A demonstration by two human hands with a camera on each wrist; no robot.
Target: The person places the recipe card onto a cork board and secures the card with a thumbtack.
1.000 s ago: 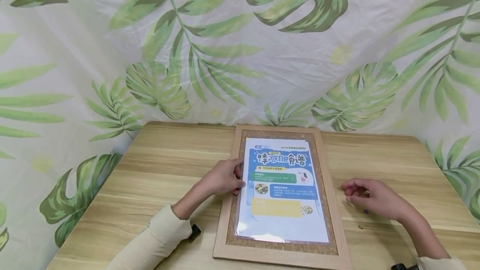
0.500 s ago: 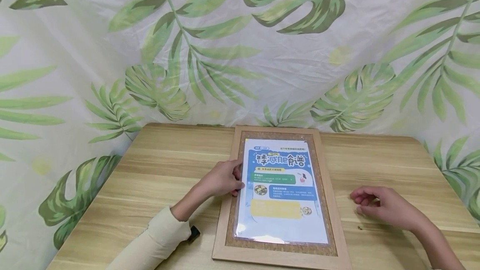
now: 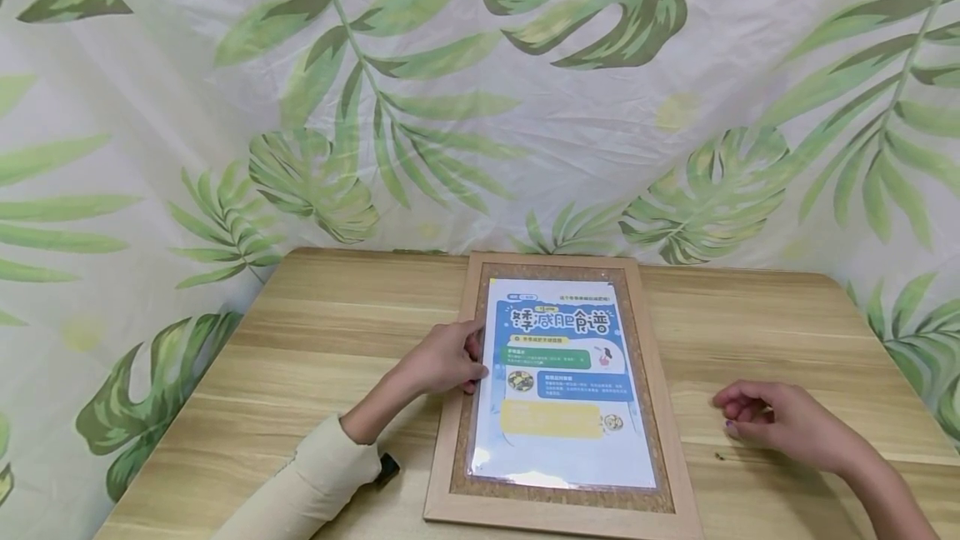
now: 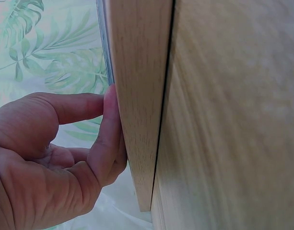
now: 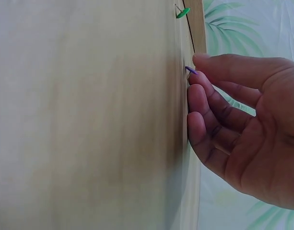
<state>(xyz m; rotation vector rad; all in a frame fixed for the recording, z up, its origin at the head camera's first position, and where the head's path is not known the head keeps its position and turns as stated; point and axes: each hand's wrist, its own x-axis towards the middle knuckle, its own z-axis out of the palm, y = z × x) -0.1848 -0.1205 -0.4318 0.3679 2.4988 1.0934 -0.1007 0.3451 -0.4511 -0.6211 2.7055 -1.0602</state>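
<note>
A laminated poster (image 3: 570,461) with blue, green and yellow panels lies on a wood-framed cork board (image 3: 555,500). My left hand (image 3: 448,357) is at the poster's left edge; in the left wrist view its thumb and forefinger meet there, with the fingers against the board's wooden side. My right hand (image 3: 783,423) is low over the table right of the board, fingers bent. A purple thumbtack (image 5: 191,70) lies on the table, between thumb and forefinger tips, close to the forefinger; the thumb is slightly apart. Further off lies a green thumbtack (image 5: 183,13).
The wood-grain table (image 3: 360,298) extends on both sides of the board. Behind it hangs a leaf-print curtain (image 3: 450,165), near the board's far end. A small black object (image 3: 386,469) shows by the left sleeve.
My right hand has moved right and toward me, down to the purple thumbtack, which stays about where it was. My left hand and the board have barely moved.
</note>
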